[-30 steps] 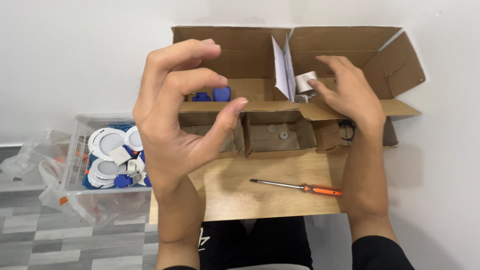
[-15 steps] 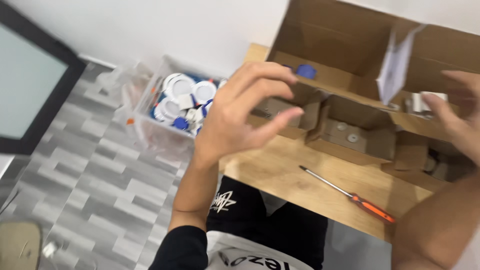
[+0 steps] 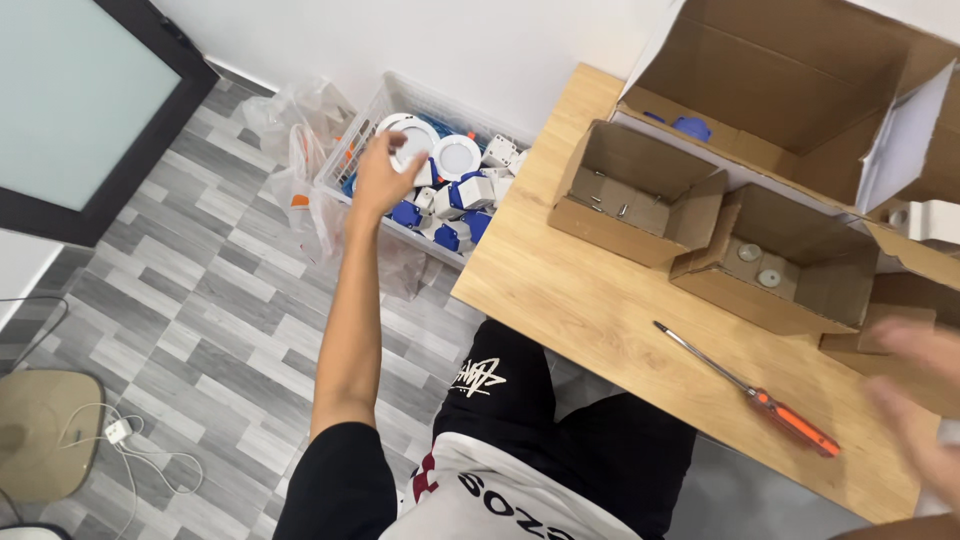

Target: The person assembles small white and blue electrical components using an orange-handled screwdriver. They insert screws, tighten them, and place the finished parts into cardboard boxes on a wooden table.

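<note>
— Where is the left hand (image 3: 380,178) in relation to the wooden table (image 3: 600,300)?

— Off its left edge, arm stretched out over the clear plastic basket (image 3: 400,95) that stands on the grey tiled floor (image 3: 190,330) right beside the table. The fingers curl down onto a round white lamp fitting (image 3: 408,140) at the top of the pile; they touch its rim, but I cannot tell whether they have closed round it.

— What else is in that basket?

— A second round white fitting (image 3: 457,157) next to the first, and a jumble of small blue and white parts (image 3: 455,205) on the side nearer the table. Crumpled clear plastic bags (image 3: 295,150) lie on the side of the basket away from the table.

— And the right hand (image 3: 915,410)?

— Blurred, above the table's near right corner, fingers spread and holding nothing.

— What lies on the table itself?

— A screwdriver with an orange handle (image 3: 750,390) near the front edge, just left of the right hand. Behind it two small open cardboard boxes: the left one (image 3: 630,195) holds a few screws, the right one (image 3: 775,265) two pale discs. At the table's back stands a large open carton (image 3: 800,90) with a blue part (image 3: 692,127) inside.
</note>
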